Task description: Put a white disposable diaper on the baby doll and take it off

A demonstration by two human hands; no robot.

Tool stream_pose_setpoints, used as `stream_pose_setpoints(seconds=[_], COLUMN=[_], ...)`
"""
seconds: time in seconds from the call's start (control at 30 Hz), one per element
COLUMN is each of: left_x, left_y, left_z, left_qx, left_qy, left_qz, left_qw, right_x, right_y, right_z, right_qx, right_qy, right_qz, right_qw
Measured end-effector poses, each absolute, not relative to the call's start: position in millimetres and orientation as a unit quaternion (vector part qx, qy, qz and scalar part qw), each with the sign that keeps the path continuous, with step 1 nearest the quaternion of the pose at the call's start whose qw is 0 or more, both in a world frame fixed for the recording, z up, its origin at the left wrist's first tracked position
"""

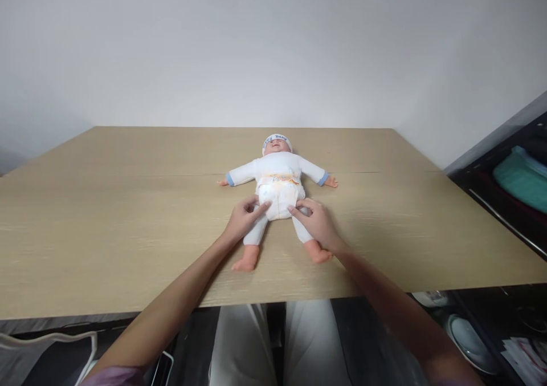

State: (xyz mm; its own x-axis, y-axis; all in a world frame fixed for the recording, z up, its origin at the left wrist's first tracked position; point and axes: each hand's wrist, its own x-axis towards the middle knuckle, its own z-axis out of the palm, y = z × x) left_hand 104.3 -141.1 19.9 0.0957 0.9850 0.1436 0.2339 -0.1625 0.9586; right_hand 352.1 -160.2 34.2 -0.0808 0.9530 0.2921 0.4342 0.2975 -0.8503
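Note:
A baby doll (280, 162) lies on its back on the wooden table, its head toward the wall and its arms spread out. It wears a white top with blue cuffs, white leggings and a lettered cap. Around its hips is a white diaper (278, 196) with a coloured print along the waist. My left hand (247, 218) pinches the diaper's edge at one leg opening, thumb on top. At the opposite leg opening, my right hand (315, 220) has thumb and fingers closed on the other edge. Both bare feet of the doll point toward me.
The wooden table (128, 220) reaches back to a white wall (239, 55). At the right stands a dark shelf with a green cloth item (523, 178). Below the table's front edge are my legs (277, 340), and a white-framed chair (51, 340) is at the lower left.

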Motion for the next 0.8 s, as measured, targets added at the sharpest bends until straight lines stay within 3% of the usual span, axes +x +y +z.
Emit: stream_pose_setpoints(seconds=[0.23,0.8], left_x=[104.9,104.2], left_y=[-141.2,-138.7], left_z=[21.3,20.5], left_qx=[0.626,0.609], left_qy=[0.497,0.473], left_qz=[0.455,0.475], left_qw=[0.394,0.425], right_x=[355.3,358.7], right_y=[-154.6,-144.7], right_z=[27.2,18.6], right_qx=[-0.511,-0.432], right_qy=[-0.695,-0.746], right_qz=[0.215,0.154], right_qw=[0.458,0.482])
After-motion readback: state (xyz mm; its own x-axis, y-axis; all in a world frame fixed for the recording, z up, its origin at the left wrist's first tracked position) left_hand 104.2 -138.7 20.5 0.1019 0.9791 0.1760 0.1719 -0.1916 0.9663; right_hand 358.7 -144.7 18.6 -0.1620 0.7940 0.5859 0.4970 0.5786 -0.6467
